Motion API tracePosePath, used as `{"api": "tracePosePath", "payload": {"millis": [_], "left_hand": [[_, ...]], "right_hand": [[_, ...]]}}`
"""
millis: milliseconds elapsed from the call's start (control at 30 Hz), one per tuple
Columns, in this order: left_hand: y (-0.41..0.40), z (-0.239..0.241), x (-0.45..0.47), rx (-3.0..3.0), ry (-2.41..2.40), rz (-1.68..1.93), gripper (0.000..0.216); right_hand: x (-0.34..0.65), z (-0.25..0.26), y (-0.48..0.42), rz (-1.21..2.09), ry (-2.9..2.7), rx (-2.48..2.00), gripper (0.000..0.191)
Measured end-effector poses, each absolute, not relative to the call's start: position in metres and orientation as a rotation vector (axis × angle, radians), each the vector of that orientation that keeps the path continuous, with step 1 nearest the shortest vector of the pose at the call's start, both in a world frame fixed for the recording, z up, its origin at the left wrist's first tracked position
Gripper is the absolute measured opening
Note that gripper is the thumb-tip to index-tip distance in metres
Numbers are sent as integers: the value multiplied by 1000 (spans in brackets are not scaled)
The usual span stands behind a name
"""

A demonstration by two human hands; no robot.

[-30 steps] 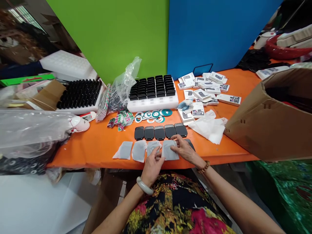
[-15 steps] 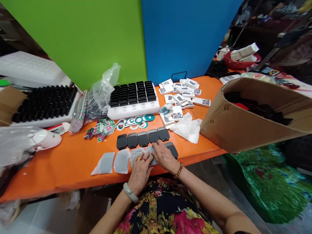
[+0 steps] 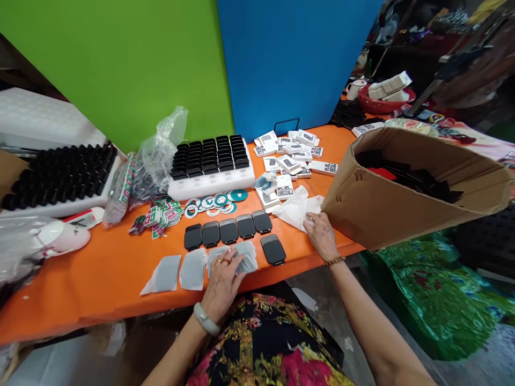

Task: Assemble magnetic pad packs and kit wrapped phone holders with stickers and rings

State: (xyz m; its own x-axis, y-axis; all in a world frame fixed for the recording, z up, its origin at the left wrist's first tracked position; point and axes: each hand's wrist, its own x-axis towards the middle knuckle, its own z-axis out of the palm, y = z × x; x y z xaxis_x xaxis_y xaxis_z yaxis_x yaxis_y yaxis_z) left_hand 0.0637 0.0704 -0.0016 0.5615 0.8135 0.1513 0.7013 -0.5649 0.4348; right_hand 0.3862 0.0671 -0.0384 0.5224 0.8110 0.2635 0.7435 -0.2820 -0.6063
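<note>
My left hand [image 3: 223, 274] lies flat with spread fingers on the rightmost grey-white pouches [image 3: 246, 256] near the front edge of the orange table [image 3: 100, 268]. Two more pouches [image 3: 177, 272] lie to its left. A single black pad [image 3: 273, 249] rests just right of that hand. Behind it sits a row of several black pads [image 3: 228, 230]. My right hand [image 3: 321, 234] reaches right, fingers touching the pile of white tissue bags [image 3: 296, 208] beside the cardboard box [image 3: 406, 190].
A white tray of black pieces [image 3: 209, 161] stands behind round teal stickers [image 3: 215, 202] and green-red labels [image 3: 159, 215]. Small printed boxes [image 3: 287, 153] lie at the back. A second tray [image 3: 56, 177], clear plastic bags [image 3: 155, 155] and a white device [image 3: 60, 236] are left.
My right hand left the pouches and moved right to the white tissue bags. The left hand stayed on the pouches. The view swung rightward.
</note>
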Motion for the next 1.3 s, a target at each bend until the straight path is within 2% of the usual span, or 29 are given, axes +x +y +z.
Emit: {"api": "tracePosePath", "payload": {"millis": [200,333,567,700,867,967,1000,1067,1133,1167,1233,1300], "left_hand": [[69,21,74,2326,1199,590,31],[68,33,93,1930,1133,569,31],[71,44,140,929,884,511,57],[74,49,150,724,794,640,52],[84,47,131,802,995,831,45],[86,47,113,925,1010,821,39],[85,48,109,966,994,817,37],[82,50,102,1014,941,788,35],[78,52,98,1030,893,727,38],[76,54,96,1047,883,697,39],[72,56,94,1110,892,657,40],[69,57,92,1169,924,653,42]], "right_hand": [[379,-31,69,122,-1156,-2111,18],[372,-14,49,49,-1090,-2029,16],[301,24,4,33,-1208,-1637,12],[261,28,-3,239,-1337,-1467,12],[252,28,1,644,-1525,-1346,14],[266,31,12,621,-1345,-1400,13],[271,32,17,590,-1273,-1431,20],[277,31,28,620,-1193,-1447,47],[276,27,37,819,-1181,-1365,70],[274,25,41,958,-1166,-1292,73],[268,21,46,1240,-1088,-1134,66],[262,19,46,1418,-962,-1023,50]]}}
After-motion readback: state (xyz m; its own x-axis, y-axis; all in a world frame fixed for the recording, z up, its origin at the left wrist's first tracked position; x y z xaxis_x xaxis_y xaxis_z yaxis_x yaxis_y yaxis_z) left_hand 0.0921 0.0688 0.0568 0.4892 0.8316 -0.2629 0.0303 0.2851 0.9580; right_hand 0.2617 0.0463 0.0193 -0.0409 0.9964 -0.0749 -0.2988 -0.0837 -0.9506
